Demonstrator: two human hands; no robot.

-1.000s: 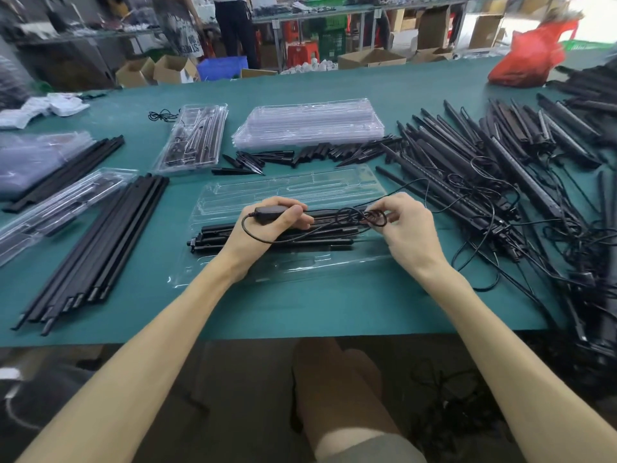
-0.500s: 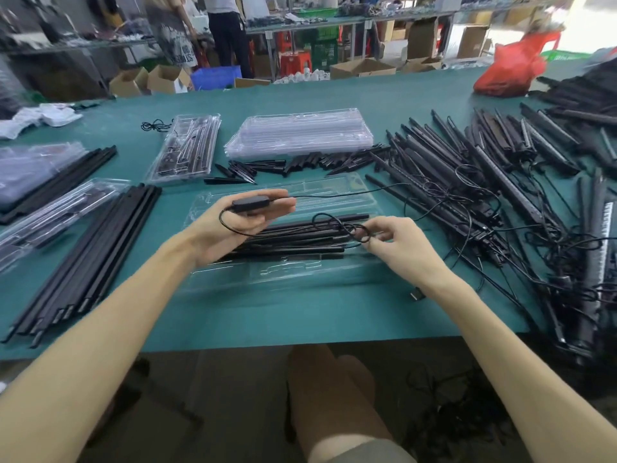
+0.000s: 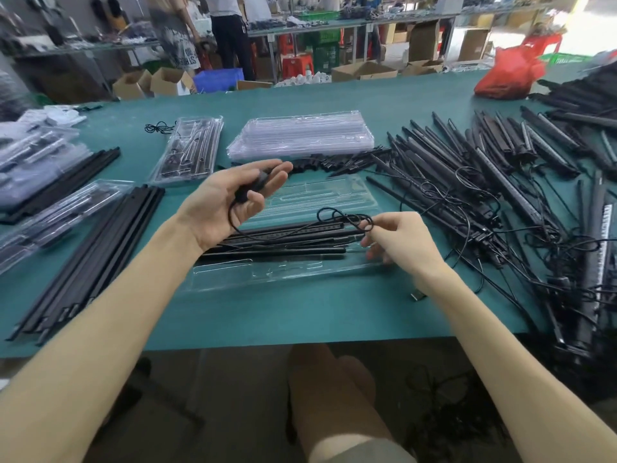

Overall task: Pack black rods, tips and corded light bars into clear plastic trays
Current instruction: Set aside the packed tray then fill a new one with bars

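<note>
A clear plastic tray (image 3: 233, 279) lies open in front of me on the green table. Black rods and a light bar (image 3: 287, 240) lie along its middle. My left hand (image 3: 230, 198) is raised palm-up above the tray's left part, thumb pressing a small black cord controller (image 3: 255, 185) against the fingers. A thin black cord (image 3: 344, 218) runs from it in loops to my right hand (image 3: 397, 238), which pinches the coiled part over the tray's right end.
Long black rods (image 3: 83, 259) lie at left beside filled trays (image 3: 56, 212). A packed tray (image 3: 190, 148) and a stack of empty trays (image 3: 300, 135) sit behind. Black tips (image 3: 347, 162) are scattered mid-table. Corded light bars (image 3: 500, 182) pile up at right. A red bag (image 3: 507, 75) sits far right.
My left hand has lifted off the tray and turned palm-up with the controller. My right hand has gathered the cord into loops and stayed over the tray's right end.
</note>
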